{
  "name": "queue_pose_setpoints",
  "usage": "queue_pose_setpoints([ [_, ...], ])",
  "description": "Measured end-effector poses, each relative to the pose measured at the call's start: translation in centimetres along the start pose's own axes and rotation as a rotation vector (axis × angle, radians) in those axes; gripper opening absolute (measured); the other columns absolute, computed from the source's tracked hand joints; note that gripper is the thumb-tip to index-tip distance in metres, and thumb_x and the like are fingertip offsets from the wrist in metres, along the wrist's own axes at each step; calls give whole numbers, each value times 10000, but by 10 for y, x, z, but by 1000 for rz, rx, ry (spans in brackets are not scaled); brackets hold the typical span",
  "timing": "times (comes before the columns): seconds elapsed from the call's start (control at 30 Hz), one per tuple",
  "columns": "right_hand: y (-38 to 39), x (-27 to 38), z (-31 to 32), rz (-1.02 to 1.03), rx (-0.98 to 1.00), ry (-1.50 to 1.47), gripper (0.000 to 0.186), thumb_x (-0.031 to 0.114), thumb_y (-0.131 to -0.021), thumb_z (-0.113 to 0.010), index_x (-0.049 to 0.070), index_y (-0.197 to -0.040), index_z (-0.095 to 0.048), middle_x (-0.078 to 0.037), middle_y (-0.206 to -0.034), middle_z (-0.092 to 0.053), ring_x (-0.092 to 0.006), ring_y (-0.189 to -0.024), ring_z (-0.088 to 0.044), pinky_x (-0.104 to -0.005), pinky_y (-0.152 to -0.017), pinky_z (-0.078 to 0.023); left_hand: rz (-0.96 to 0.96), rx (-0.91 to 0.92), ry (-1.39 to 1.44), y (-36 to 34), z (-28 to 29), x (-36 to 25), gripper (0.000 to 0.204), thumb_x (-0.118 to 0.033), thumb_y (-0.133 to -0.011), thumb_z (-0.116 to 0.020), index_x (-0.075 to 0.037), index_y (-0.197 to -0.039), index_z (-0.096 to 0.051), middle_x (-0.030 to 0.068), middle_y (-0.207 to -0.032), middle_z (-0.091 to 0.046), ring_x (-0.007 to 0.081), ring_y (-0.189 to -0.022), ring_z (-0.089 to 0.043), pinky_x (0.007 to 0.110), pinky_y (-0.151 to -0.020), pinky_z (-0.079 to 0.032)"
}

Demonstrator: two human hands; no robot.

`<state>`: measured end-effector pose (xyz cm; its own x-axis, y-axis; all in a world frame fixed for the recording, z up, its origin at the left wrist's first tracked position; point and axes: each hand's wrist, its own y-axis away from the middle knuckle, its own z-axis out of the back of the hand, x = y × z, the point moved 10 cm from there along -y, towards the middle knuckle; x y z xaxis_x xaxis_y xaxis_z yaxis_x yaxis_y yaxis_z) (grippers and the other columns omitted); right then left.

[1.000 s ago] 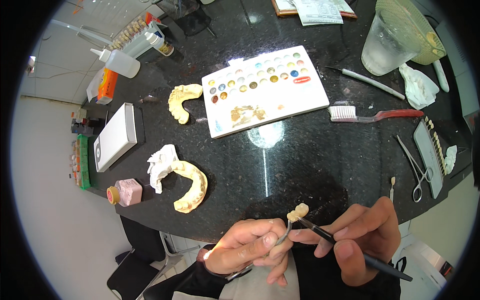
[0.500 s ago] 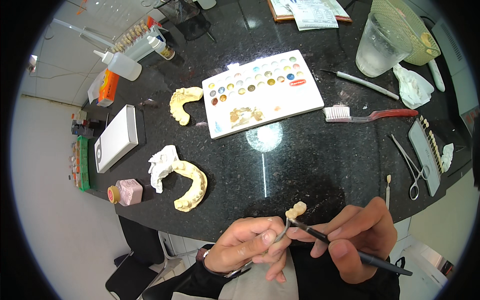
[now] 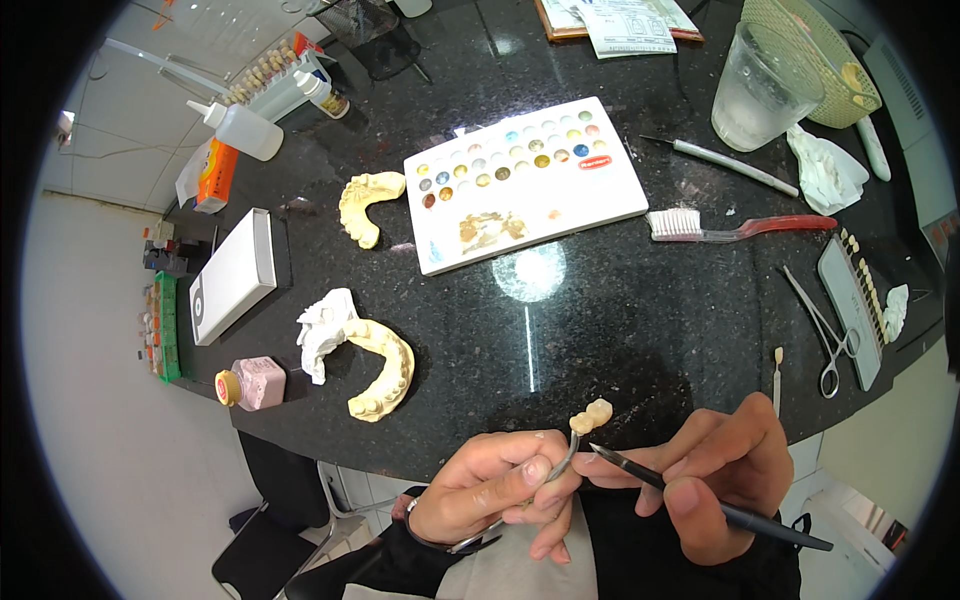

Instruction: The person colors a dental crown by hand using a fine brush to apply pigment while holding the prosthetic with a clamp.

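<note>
My left hand (image 3: 503,489) is closed around a curved metal clamp (image 3: 566,462), whose tip carries a small tooth-coloured dental bridge (image 3: 592,416) above the near table edge. A slim dark paintbrush (image 3: 735,515) is pinched in my right hand (image 3: 715,475). Its pointed bristle tip lies just below and right of the bridge, a small gap apart. Farther off, the white paint palette (image 3: 570,215) holds rows of coloured wells and brown smears on its near part. Left of my hands rests a cream horseshoe-shaped dental cast (image 3: 398,372), touching a white crumpled lump (image 3: 325,330).
A second cast (image 3: 360,205) sits left of the palette. At the right lie a red-handled toothbrush (image 3: 770,230), a metal-handled tool (image 3: 735,169), scissor-handled forceps (image 3: 822,330) and a tooth shade guide (image 3: 850,310). A clear cup (image 3: 755,95) stands far right; a pink-filled jar (image 3: 260,384) stands left.
The brush tip has come away from the bridge, moving slightly down and right. My left hand and the bridge stay almost in place.
</note>
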<state>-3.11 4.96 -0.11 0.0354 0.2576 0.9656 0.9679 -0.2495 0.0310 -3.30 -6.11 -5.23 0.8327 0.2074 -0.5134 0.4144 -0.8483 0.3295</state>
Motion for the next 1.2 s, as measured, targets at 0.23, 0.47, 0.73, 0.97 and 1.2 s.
queue_pose_setpoints([
  [0.23,-1,2,-1,91,-13,-12,238,120,-799,-546,-29,-820,-362,-254,-740,-573,-230,-616,-625,-208,-479,-498,2,-12,11,-1,1,0,301,-257,-910,-315,-22,-737,-388,-5,-562,-317,118,-494,-477,299,-577,-512],
  [0.47,0,4,-4,87,75,-12,241,105,-788,-564,-25,-833,-366,-272,-753,-568,-234,-630,-626,-218,-498,-502,-52,83,23,-1,1,0,305,-233,-914,-273,48,-935,-389,8,-554,-317,164,-484,-509,362,-576,-531],
  [0.73,-1,1,-7,26,102,82,235,111,-795,-558,-18,-839,-366,-255,-744,-572,-225,-638,-624,-220,-507,-503,-104,98,42,1,1,-1,351,-211,-915,-253,87,-1035,-395,15,-570,-318,187,-475,-525,401,-572,-543],
  [0.97,-1,3,-3,70,57,37,235,118,-801,-548,-25,-832,-364,-241,-725,-568,-193,-598,-613,-239,-528,-516,-57,51,25,-1,1,0,320,-237,-912,-274,56,-963,-392,5,-566,-313,165,-485,-511,366,-570,-532],
  [1.2,-3,-3,-5,53,57,12,238,116,-799,-554,-29,-825,-367,-240,-724,-568,-187,-602,-612,-249,-546,-522,-69,55,68,1,4,0,375,-219,-914,-279,103,-1073,-389,16,-561,-319,201,-469,-523,405,-560,-539],
])
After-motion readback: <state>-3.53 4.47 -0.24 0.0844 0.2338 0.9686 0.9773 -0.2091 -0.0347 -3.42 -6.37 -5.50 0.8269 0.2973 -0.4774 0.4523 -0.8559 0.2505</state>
